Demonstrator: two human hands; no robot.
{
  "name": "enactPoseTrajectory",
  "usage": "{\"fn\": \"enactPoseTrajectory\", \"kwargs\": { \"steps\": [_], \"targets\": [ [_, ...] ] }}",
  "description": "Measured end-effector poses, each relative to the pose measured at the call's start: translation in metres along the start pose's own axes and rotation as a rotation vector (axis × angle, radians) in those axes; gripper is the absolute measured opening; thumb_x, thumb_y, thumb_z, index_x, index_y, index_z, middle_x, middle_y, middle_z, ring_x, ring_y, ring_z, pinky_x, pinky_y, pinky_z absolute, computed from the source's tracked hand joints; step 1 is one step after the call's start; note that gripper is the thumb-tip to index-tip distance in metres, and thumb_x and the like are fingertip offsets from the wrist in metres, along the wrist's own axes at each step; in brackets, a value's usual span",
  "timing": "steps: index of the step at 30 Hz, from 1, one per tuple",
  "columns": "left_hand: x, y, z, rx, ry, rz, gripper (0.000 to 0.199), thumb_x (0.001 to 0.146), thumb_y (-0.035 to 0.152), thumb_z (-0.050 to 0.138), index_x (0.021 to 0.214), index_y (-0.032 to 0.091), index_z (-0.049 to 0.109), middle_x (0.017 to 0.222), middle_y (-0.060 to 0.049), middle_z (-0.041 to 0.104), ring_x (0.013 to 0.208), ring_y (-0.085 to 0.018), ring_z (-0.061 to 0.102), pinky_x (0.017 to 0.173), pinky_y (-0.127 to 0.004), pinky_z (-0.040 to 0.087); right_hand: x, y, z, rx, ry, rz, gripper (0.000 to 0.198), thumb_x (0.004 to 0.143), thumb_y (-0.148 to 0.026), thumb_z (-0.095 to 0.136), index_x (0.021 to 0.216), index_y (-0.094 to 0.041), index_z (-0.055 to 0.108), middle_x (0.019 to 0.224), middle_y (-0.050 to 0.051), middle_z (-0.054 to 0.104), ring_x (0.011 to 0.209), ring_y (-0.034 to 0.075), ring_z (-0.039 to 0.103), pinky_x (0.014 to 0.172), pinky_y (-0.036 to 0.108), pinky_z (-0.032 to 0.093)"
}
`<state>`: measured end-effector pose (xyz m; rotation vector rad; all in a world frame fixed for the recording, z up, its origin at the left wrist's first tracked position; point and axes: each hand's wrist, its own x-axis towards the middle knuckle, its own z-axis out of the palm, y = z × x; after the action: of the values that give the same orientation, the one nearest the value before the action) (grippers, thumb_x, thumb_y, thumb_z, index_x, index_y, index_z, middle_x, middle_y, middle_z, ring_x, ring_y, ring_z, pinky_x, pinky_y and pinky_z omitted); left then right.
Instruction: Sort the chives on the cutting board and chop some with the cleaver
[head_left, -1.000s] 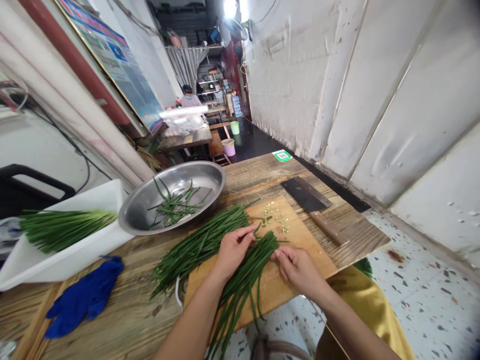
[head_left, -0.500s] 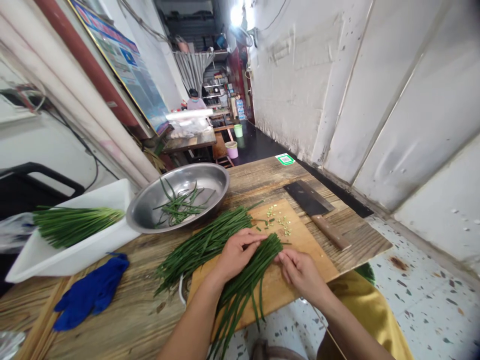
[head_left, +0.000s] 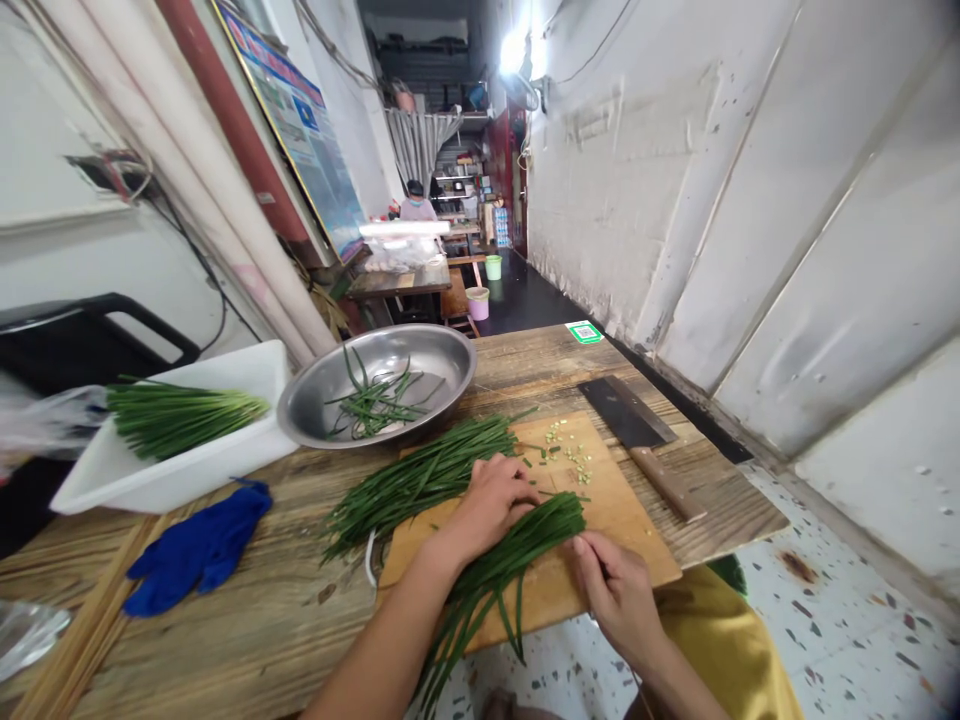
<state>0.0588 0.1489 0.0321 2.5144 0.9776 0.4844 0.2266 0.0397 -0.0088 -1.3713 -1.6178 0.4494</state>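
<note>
A bunch of garlic chives (head_left: 517, 548) lies across the wooden cutting board (head_left: 630, 540), its trimmed ends to the right and loose leaves hanging over the near edge. My left hand (head_left: 491, 505) is curled over the bunch's far side, fingers bent against it, thumb hidden. At the trimmed ends, my right hand (head_left: 616, 590) is closed in a pinch; whatever its fingertips hold is too small to make out. A second pile of garlic chives (head_left: 427, 475) rests behind my left hand. Small cut pieces (head_left: 577, 462) are scattered on the board's far part.
A cleaver (head_left: 637, 430) lies right of the board. Behind stands a steel bowl (head_left: 450, 385) with some chives. At left are a white tub (head_left: 150, 490) of chives and a blue glove (head_left: 199, 550) on the wooden table (head_left: 300, 620). A person (head_left: 416, 205) sits far back.
My left hand's fingers have bent more and drawn back from the bunch's end. My right hand has shifted slightly down and right. The whole view has turned a little left.
</note>
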Motion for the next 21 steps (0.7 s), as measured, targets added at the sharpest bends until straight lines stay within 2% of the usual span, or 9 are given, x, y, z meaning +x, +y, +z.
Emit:
{"fn": "enactPoseTrajectory", "kwargs": {
  "steps": [4, 6, 11, 14, 16, 19, 21],
  "targets": [
    [0.0, 0.002, -0.001, -0.003, 0.031, -0.005, 0.012, 0.081, 0.025, 0.056, 0.075, 0.02, 0.065, 0.09, -0.003, 0.061, 0.09, -0.018, 0.046, 0.078, -0.033, 0.029, 0.002, -0.003, -0.001, 0.015, -0.018, 0.047, 0.027, 0.091, -0.028, 0.039, 0.077, -0.016, 0.058, 0.06, 0.001, 0.057, 0.055, 0.014, 0.054, 0.056, 0.023, 0.04],
    [0.0, 0.002, -0.004, -0.052, 0.087, -0.03, 0.012, 0.081, 0.022, 0.053, 0.074, 0.018, 0.061, 0.088, -0.003, 0.062, 0.087, -0.017, 0.049, 0.078, -0.033, 0.031, 0.005, -0.005, -0.002, 0.023, -0.036, 0.073, 0.029, 0.092, -0.03, 0.039, 0.076, -0.016, 0.059, 0.057, 0.0, 0.056, 0.053, 0.013, 0.052, 0.055, 0.023, 0.039],
    [0.001, -0.003, -0.001, -0.417, 0.277, -0.198, 0.011, 0.081, 0.02, 0.048, 0.074, 0.016, 0.055, 0.071, -0.002, 0.061, 0.067, -0.013, 0.056, 0.066, -0.025, 0.042, 0.012, -0.007, -0.001, 0.064, -0.055, 0.122, 0.033, 0.092, -0.034, 0.037, 0.077, -0.017, 0.06, 0.052, -0.001, 0.051, 0.049, 0.013, 0.049, 0.051, 0.023, 0.038],
    [0.003, -0.003, 0.006, -0.706, 0.262, -0.299, 0.009, 0.078, 0.024, 0.051, 0.074, 0.016, 0.052, 0.059, 0.002, 0.058, 0.052, -0.01, 0.054, 0.053, -0.021, 0.042, 0.013, -0.005, 0.0, 0.116, -0.082, 0.168, 0.032, 0.091, -0.036, 0.037, 0.078, -0.017, 0.059, 0.047, -0.003, 0.045, 0.046, 0.013, 0.046, 0.047, 0.022, 0.036],
    [0.004, -0.002, 0.009, -0.844, 0.253, -0.337, 0.012, 0.076, 0.026, 0.054, 0.081, 0.015, 0.053, 0.057, 0.003, 0.057, 0.048, -0.008, 0.052, 0.047, -0.019, 0.041, 0.014, -0.005, 0.0, 0.151, -0.106, 0.191, 0.033, 0.091, -0.037, 0.036, 0.078, -0.017, 0.058, 0.046, -0.004, 0.043, 0.044, 0.012, 0.044, 0.046, 0.021, 0.035],
    [0.007, 0.002, 0.012, -0.943, 0.27, -0.39, 0.025, 0.07, 0.025, 0.062, 0.091, 0.012, 0.059, 0.066, 0.0, 0.061, 0.053, -0.009, 0.057, 0.049, -0.019, 0.044, 0.018, -0.007, -0.002, 0.187, -0.136, 0.217, 0.035, 0.091, -0.041, 0.036, 0.075, -0.017, 0.056, 0.047, -0.005, 0.041, 0.043, 0.011, 0.041, 0.045, 0.021, 0.034],
    [0.008, 0.003, 0.014, -0.928, 0.284, -0.435, 0.026, 0.068, 0.026, 0.064, 0.09, 0.012, 0.064, 0.067, -0.002, 0.064, 0.055, -0.011, 0.059, 0.052, -0.021, 0.046, 0.021, -0.008, -0.003, 0.236, -0.165, 0.251, 0.036, 0.09, -0.044, 0.036, 0.073, -0.017, 0.054, 0.046, -0.006, 0.038, 0.042, 0.011, 0.039, 0.045, 0.021, 0.032]
  ]
}}
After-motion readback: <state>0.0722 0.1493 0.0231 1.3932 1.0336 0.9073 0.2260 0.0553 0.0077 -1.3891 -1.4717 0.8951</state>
